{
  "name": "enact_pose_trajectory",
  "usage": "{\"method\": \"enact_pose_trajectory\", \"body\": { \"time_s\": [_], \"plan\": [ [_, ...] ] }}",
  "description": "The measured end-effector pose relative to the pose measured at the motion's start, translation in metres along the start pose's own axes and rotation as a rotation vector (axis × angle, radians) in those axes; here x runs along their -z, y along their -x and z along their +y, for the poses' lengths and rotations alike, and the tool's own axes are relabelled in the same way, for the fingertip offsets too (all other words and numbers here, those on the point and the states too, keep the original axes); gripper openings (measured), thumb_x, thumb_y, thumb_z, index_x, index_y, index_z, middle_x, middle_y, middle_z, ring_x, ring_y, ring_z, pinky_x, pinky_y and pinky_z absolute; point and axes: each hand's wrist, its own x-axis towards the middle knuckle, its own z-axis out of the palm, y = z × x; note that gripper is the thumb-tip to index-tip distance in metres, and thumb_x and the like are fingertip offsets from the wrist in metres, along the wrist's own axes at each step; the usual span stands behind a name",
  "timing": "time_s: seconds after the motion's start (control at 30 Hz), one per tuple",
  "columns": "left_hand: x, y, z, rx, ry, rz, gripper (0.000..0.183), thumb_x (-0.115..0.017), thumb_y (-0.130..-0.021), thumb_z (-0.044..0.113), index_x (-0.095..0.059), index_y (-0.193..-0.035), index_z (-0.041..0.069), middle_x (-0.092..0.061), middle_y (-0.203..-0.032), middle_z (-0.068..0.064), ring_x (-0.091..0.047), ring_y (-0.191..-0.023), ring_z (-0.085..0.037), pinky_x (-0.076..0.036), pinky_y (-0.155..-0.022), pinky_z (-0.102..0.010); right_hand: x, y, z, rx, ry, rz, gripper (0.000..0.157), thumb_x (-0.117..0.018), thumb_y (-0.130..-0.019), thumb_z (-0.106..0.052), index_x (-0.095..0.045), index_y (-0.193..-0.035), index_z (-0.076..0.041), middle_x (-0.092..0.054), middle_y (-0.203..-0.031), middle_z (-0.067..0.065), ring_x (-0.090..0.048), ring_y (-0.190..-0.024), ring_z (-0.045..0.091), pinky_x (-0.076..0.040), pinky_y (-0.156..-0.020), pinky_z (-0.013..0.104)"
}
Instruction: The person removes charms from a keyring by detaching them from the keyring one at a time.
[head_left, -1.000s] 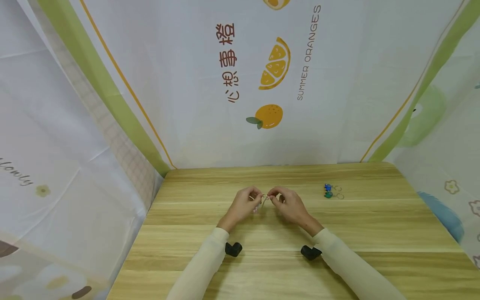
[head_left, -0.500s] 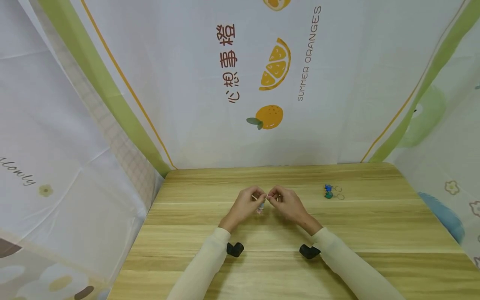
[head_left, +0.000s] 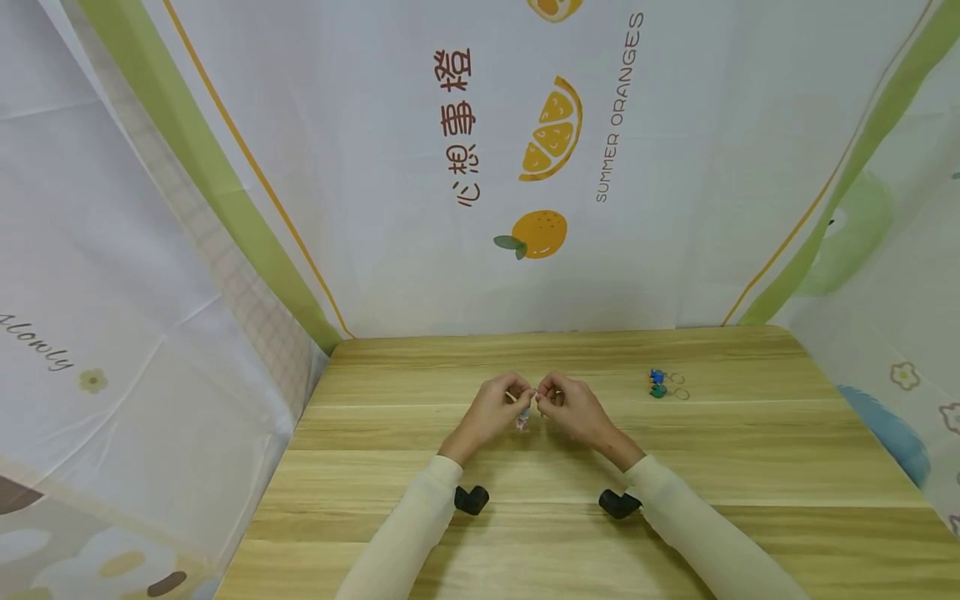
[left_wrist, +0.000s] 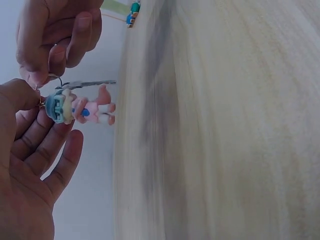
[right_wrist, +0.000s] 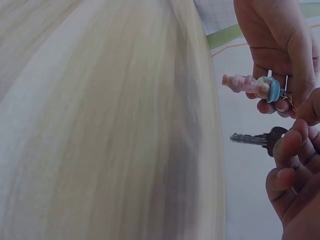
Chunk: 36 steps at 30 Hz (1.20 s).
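My left hand pinches the metal clasp at the top of a figurine keychain. This small figure has a teal cap, a pink body and white feet, and hangs head-up below the fingertips. Facing it, the fingertips of my right hand grip a thin metal key ring, mostly hidden by the fingers. A silver key with a dark head hangs from the ring beside the figurine. Both hands meet above the table, thumb and finger tips almost together.
On the wooden table, to the right, lie a blue figure keychain and a green figure keychain, each with a ring. Black wrist devices show under the sleeves. A printed white cloth stands behind the table.
The left hand has moved slightly right, bringing its fingertips closer to the right hand's. The figurine has shifted right with it, and the ring between the hands is now mostly covered.
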Motion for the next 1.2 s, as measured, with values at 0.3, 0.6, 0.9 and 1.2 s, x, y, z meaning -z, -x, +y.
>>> {"method": "enact_pose_trajectory", "body": {
  "time_s": [0.3,0.6,0.9,1.2],
  "plan": [
    [0.0031,0.0016,0.0004,0.007,-0.030,0.024,0.019,-0.060,-0.111,0.018,-0.071,-0.116,0.002,-0.072,-0.101,-0.005,-0.069,-0.091,-0.013,-0.060,-0.084,-0.026,-0.0012,0.0009,0.0028,0.043,-0.040,0.005,0.005,-0.067,-0.104,-0.009,-0.066,-0.099,-0.011,-0.066,-0.089,-0.001,-0.057,-0.071,0.005,-0.050,-0.065,0.024],
    [0.0030,0.0017,-0.0010,0.006,-0.027,0.038,0.016,-0.061,-0.111,0.018,-0.072,-0.114,0.006,-0.072,-0.101,-0.004,-0.069,-0.094,-0.016,-0.059,-0.085,-0.027,0.0005,0.0027,0.0042,0.032,-0.028,0.019,0.005,-0.066,-0.106,-0.012,-0.067,-0.104,-0.008,-0.070,-0.093,0.001,-0.058,-0.072,0.005,-0.051,-0.066,0.025],
    [0.0003,0.0027,-0.0022,0.003,0.013,-0.009,0.016,-0.061,-0.110,0.019,-0.072,-0.115,0.008,-0.072,-0.104,-0.006,-0.070,-0.087,-0.016,-0.061,-0.079,-0.027,0.0005,0.0013,0.0021,-0.003,-0.025,0.001,0.008,-0.067,-0.107,-0.019,-0.069,-0.106,-0.011,-0.071,-0.093,0.002,-0.062,-0.075,0.006,-0.054,-0.068,0.024],
    [-0.0012,0.0027,-0.0019,-0.012,-0.042,-0.005,0.015,-0.062,-0.110,0.021,-0.072,-0.112,0.009,-0.072,-0.104,-0.002,-0.068,-0.094,-0.012,-0.059,-0.086,-0.028,0.0000,0.0018,0.0016,-0.010,-0.036,-0.024,0.008,-0.065,-0.107,-0.014,-0.068,-0.102,-0.009,-0.070,-0.092,0.001,-0.061,-0.076,0.006,-0.053,-0.068,0.025]
  ]
}}
